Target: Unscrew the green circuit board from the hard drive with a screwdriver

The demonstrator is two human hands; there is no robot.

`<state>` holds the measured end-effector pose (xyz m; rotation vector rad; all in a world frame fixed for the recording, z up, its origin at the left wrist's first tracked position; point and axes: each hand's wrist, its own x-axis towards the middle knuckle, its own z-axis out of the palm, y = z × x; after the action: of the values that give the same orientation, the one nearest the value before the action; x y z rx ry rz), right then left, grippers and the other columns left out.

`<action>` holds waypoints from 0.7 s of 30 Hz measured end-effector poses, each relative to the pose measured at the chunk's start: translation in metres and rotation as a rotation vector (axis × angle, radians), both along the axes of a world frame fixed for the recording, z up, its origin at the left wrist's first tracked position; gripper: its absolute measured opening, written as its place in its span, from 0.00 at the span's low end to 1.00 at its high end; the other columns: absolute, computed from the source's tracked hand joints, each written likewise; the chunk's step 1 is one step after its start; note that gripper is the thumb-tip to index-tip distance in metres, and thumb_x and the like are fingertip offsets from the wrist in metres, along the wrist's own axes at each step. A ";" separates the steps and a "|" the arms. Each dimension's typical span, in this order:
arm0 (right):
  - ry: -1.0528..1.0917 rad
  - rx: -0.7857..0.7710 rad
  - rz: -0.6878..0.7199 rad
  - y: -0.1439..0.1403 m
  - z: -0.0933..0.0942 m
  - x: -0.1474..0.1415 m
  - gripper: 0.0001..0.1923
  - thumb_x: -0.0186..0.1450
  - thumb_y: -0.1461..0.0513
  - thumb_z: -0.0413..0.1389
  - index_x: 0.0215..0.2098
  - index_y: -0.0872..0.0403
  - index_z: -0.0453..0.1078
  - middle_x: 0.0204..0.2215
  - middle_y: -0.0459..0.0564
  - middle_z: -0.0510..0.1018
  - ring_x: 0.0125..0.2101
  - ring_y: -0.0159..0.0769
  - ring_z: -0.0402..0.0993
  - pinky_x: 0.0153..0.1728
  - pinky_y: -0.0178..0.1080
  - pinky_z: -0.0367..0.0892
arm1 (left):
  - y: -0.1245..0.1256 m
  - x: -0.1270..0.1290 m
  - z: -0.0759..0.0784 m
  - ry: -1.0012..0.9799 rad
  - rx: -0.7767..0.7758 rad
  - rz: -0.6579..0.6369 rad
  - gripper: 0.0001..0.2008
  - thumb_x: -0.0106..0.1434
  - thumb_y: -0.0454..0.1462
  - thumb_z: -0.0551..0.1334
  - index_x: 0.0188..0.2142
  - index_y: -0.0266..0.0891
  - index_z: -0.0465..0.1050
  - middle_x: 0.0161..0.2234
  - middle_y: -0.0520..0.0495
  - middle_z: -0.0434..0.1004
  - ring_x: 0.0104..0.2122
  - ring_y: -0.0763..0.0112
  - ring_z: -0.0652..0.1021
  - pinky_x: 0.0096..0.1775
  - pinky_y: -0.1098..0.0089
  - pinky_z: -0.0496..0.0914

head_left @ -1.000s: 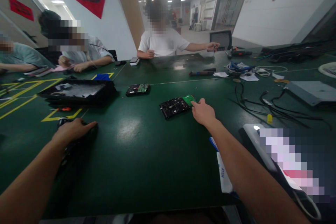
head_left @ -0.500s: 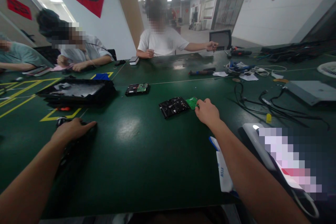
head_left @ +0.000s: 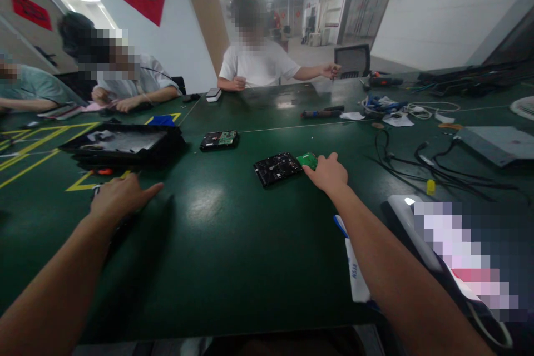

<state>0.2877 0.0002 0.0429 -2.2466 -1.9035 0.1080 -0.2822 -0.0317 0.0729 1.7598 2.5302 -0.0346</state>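
Note:
My left hand [head_left: 125, 197] is held above the table at the left, its thumb stretched out away from the fingers. Under and behind it lies a dark object [head_left: 120, 228], mostly hidden by the hand and forearm. My right hand [head_left: 329, 172] is at a small green circuit board [head_left: 306, 160], thumb along the near edge and the other fingers by its right side. The board touches the right end of a black hard drive [head_left: 277, 169] lying flat. Another hard drive [head_left: 219, 140], with a green board on top, lies farther back.
A black tray [head_left: 125, 142] stands at the left, near yellow tape lines. Black cables [head_left: 417, 164], a grey metal box [head_left: 498, 143] and a white-edged device [head_left: 421, 233] are on the right. A white and blue packet [head_left: 357, 272] lies under my right forearm. Several people sit opposite.
My left hand has lifted a little off the dark object and shifted right. My right thumb has slid left along the circuit board toward the hard drive.

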 end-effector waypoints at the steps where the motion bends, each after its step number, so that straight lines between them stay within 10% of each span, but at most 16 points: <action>1: 0.008 0.010 -0.005 0.000 -0.001 0.001 0.38 0.69 0.38 0.49 0.59 0.59 0.69 0.56 0.69 0.66 0.46 0.57 0.78 0.43 0.51 0.73 | 0.003 0.021 0.005 0.084 0.008 -0.032 0.53 0.60 0.70 0.52 0.60 0.21 0.65 0.58 0.16 0.68 0.55 0.25 0.72 0.51 0.43 0.66; 6: 0.062 0.061 -0.047 0.002 0.000 0.004 0.34 0.67 0.44 0.56 0.59 0.61 0.65 0.52 0.68 0.72 0.48 0.57 0.77 0.43 0.49 0.72 | 0.020 0.166 0.016 -0.008 0.229 -0.502 0.31 0.72 0.56 0.52 0.59 0.35 0.72 0.56 0.35 0.75 0.57 0.47 0.74 0.58 0.53 0.67; 12: 0.116 0.132 -0.072 0.000 0.004 0.005 0.26 0.68 0.54 0.59 0.58 0.60 0.63 0.49 0.64 0.78 0.46 0.54 0.79 0.43 0.47 0.71 | 0.037 0.316 -0.021 -0.315 0.387 -1.013 0.26 0.71 0.54 0.58 0.59 0.41 0.74 0.59 0.35 0.72 0.60 0.48 0.71 0.60 0.49 0.67; 16: 0.099 0.188 -0.055 0.000 0.005 0.004 0.20 0.72 0.54 0.53 0.56 0.58 0.66 0.47 0.63 0.80 0.46 0.52 0.79 0.43 0.45 0.69 | 0.049 0.351 -0.050 -0.366 0.396 -0.900 0.43 0.64 0.65 0.58 0.67 0.41 0.64 0.68 0.28 0.59 0.68 0.37 0.60 0.63 0.37 0.57; 21: 0.074 0.243 -0.010 -0.001 0.005 0.005 0.14 0.74 0.57 0.49 0.49 0.56 0.72 0.44 0.60 0.81 0.43 0.49 0.79 0.41 0.44 0.69 | 0.057 0.338 -0.061 -0.337 0.381 -0.969 0.36 0.68 0.62 0.57 0.67 0.46 0.65 0.68 0.32 0.59 0.68 0.41 0.61 0.64 0.40 0.58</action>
<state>0.2928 -0.0007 0.0479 -2.0623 -1.7633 -0.0399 0.0554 0.0252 0.0114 2.6598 1.3270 0.6605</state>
